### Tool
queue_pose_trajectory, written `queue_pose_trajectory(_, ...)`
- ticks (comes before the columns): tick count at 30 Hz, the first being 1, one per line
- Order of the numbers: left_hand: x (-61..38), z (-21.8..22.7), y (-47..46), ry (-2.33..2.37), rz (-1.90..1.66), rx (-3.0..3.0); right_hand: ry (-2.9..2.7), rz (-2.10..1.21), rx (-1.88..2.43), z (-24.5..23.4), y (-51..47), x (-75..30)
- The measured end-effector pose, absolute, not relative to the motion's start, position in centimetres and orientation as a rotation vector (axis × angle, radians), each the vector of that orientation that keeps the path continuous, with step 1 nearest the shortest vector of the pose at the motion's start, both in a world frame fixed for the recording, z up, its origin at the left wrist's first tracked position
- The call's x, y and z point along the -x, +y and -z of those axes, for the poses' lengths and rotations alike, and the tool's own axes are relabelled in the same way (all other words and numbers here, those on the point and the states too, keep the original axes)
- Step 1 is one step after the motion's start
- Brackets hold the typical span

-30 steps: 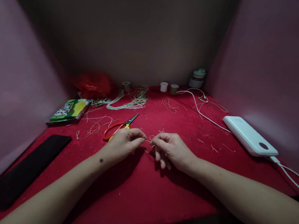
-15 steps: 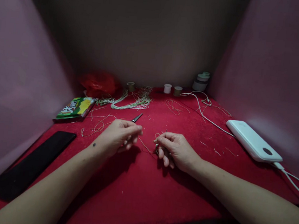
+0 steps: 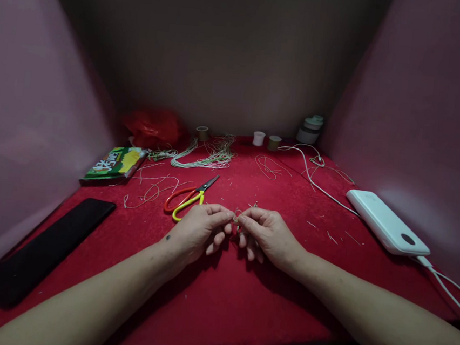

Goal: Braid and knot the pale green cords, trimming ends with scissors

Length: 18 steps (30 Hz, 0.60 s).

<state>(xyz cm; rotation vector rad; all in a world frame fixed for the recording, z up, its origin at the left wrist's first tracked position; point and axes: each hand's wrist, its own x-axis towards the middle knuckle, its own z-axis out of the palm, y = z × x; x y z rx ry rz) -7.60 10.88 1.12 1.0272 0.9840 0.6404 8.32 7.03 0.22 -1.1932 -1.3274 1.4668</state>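
Note:
Over the middle of the red cloth my left hand (image 3: 206,229) and my right hand (image 3: 268,233) meet, fingertips almost touching. Both pinch a thin beige cord (image 3: 237,214) that makes a small loop between them. Part of the cord is hidden under the right fingers, where some small knotted bit shows too little to name. Just behind my left hand lie scissors (image 3: 191,197) with one red and one yellow handle, blades pointing away to the right.
Cord hanks (image 3: 202,161) and thread spools (image 3: 259,138) lie at the back, near a red plastic bag (image 3: 153,126). A green packet (image 3: 114,164) and a black flat case (image 3: 43,252) are at left. A white power bank (image 3: 388,223) with cables sits at right; cord scraps dot the red cloth (image 3: 216,312).
My left hand has moved right and slightly nearer, up to the right hand, and now pinches the cord beside it. The scissors' handles have come into view.

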Motion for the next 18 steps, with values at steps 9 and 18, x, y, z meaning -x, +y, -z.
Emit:
queue_pose_trajectory(9, 7.7, -1.5, 11.1, 0.953, -0.659, -1.113, -1.369, -1.486, 1.202, -0.3, 7.0, -8.4)
queue_pose_trajectory(18, 7.7, -2.2, 11.0, 1.044, -0.559, -1.398, -1.281, -1.514, 1.174, -0.3, 7.3, -8.4)
